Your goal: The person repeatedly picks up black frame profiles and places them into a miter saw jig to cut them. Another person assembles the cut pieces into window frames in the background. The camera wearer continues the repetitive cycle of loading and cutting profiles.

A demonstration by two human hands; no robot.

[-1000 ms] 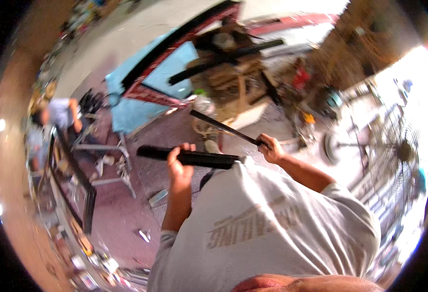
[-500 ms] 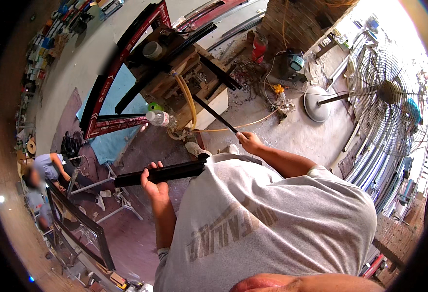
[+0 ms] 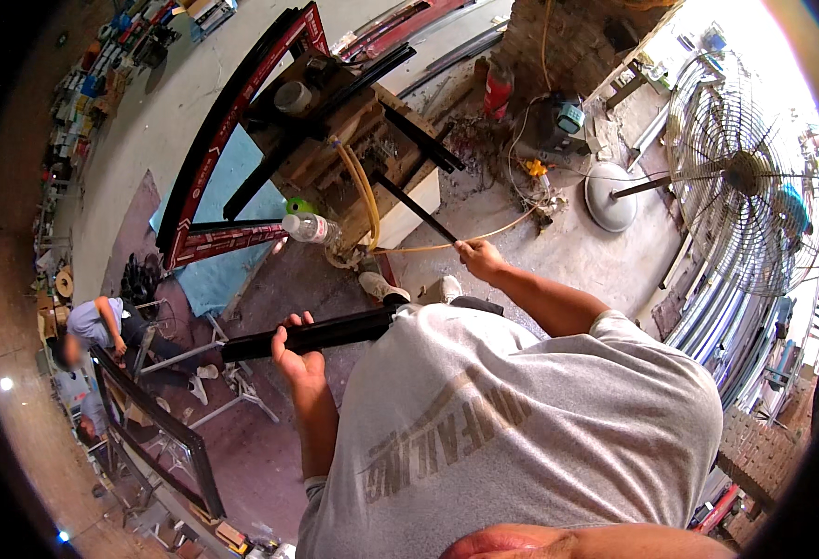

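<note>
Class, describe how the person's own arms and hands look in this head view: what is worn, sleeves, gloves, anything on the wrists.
Both hands are bare, with no gloves: the left hand and the right hand. The forearms are uncovered, and no watch or band shows on either wrist. The person wears a light grey short-sleeved T-shirt with darker printed lettering across the front; its right sleeve ends above the elbow.

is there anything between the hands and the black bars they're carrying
Nothing visible. The left hand is wrapped directly around the thick black bar, and the right hand grips the end of the thin black bar.
</note>
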